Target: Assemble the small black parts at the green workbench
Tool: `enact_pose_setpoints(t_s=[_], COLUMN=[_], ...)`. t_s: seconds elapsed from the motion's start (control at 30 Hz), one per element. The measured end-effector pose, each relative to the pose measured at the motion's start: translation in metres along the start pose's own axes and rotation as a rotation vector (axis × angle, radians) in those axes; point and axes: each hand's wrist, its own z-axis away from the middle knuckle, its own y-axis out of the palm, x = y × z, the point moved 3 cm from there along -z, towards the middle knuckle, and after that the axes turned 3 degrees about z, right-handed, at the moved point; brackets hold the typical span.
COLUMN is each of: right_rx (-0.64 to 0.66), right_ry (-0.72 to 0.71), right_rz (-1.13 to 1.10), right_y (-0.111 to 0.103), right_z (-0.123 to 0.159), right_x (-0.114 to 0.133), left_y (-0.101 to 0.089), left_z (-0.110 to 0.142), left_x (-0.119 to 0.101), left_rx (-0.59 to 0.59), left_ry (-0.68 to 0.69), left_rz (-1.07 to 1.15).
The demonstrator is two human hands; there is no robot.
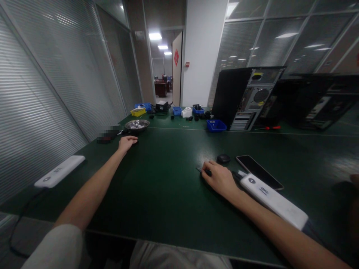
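My left hand [127, 143] is stretched out over the table's left side, just in front of a shiny metal bowl [137, 125]. Its fingers are pressed together, and whatever is between them is too small to make out. In my right hand [220, 177], resting on the green table [159, 194], is a black tool with a thin metal tip [198, 169] pointing left. The fingers hide most of that tool, so its kind is unclear. Close beyond this hand sits a small rounded black object [223, 158].
A phone [259, 172] and a white power bank [275, 201] lie at my right; another white power bank [60, 172] is at left. Farther back are a blue bin [216, 126], a yellow tray [138, 112], a computer tower [246, 99] and a red-handled tool [272, 127].
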Motion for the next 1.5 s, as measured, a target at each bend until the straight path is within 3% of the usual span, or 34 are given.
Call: enact_pose_setpoints(t_s=[0.13, 0.27, 0.37, 0.5, 0.73, 1.0, 1.33, 1.5], right_rx=[-0.002, -0.023, -0.042, -0.056, -0.061, -0.048, -0.053, -0.067], right_ry=[0.009, 0.013, 0.022, 0.023, -0.058, -0.106, -0.118, -0.131], right_rz=[-0.008, 0.005, 0.013, -0.001, -0.082, -0.083, -0.07, -0.074], right_y=[-0.001, 0.003, 0.005, 0.004, 0.004, 0.005, 0.008, 0.009], right_z=[0.0, -0.002, -0.003, -0.003, 0.001, 0.004, 0.003, 0.002], right_x=[0.0, -0.001, -0.002, -0.002, 0.006, 0.014, 0.012, 0.011], left_y=[0.05, 0.119, 0.15, 0.156, 0.148, 0.146, 0.135, 0.138], left_z=[0.038, 0.12, 0.179, 0.206, 0.203, 0.21, 0.215, 0.217], left_x=[-0.039, -0.087, -0.111, -0.12, -0.123, -0.128, -0.135, -0.134], left_rx=[0.271, 0.799, 0.996, 0.978, 0.942, 1.016, 1.061, 1.049], left_ry=[0.097, 0.303, 0.42, 0.469, 0.531, 0.5, 0.733, 0.79], left_rz=[0.064, 0.168, 0.239, 0.249, 0.218, 0.263, 0.118, 0.156])
